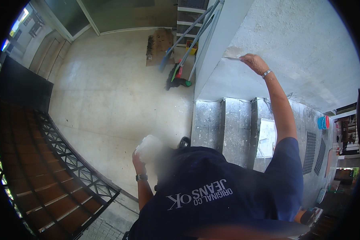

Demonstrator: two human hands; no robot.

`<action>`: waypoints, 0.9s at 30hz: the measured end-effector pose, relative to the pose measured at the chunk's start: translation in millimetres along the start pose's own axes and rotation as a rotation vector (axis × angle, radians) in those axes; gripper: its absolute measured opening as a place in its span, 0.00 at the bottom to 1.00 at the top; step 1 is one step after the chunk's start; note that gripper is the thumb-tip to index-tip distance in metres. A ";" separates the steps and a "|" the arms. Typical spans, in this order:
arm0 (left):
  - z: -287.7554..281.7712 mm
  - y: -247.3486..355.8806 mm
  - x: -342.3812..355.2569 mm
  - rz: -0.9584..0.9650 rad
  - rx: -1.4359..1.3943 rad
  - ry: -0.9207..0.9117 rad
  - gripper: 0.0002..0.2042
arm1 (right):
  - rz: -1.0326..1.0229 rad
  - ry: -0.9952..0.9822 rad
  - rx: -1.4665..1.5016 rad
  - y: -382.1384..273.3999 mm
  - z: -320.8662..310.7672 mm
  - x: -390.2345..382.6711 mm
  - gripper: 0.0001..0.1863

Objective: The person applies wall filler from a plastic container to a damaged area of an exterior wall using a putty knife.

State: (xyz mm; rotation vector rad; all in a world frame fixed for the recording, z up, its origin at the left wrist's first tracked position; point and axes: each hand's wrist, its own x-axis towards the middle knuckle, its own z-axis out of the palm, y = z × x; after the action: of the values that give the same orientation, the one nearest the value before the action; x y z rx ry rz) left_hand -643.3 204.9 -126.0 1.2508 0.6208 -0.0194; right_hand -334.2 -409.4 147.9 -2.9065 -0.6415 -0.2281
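Observation:
Up on the white wall (300, 44), my right hand (254, 64) is closed around a thin flat scraper (233, 58), its edge at the wall beside a greyish patch. A metal bracelet circles that wrist. My left hand (138, 161), low at my side with a dark watch on the wrist, is closed on a white, lumpy-looking thing (148, 143). A blurry smear covers part of it, so its exact kind is unclear.
Grey speckled steps (236, 128) lie below the wall, with a white board (267, 138) on them. Brooms and mops (182, 66) lean on the pillar by a brown mat (161, 46). A blue bucket (323, 122) stands right; a black metal truss (80, 164) runs left.

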 end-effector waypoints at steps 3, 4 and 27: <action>-6.6 -6.0 4.0 0.189 0.247 -0.020 0.21 | 0.049 0.095 -0.175 14.8 -5.6 17.0 0.10; 0.3 6.0 -1.8 0.088 0.106 -0.016 0.22 | 0.100 0.139 -0.276 16.3 -7.1 20.6 0.10; 20.4 0.6 12.2 -0.010 0.011 -0.118 0.23 | 0.133 -0.021 -0.134 -31.7 -61.8 -10.5 0.09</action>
State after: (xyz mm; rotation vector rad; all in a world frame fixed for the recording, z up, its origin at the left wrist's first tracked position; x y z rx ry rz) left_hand -624.1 190.8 -127.4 1.2483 0.5248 -0.1044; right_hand -364.3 -396.6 210.1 -3.0684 -0.4493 -0.2323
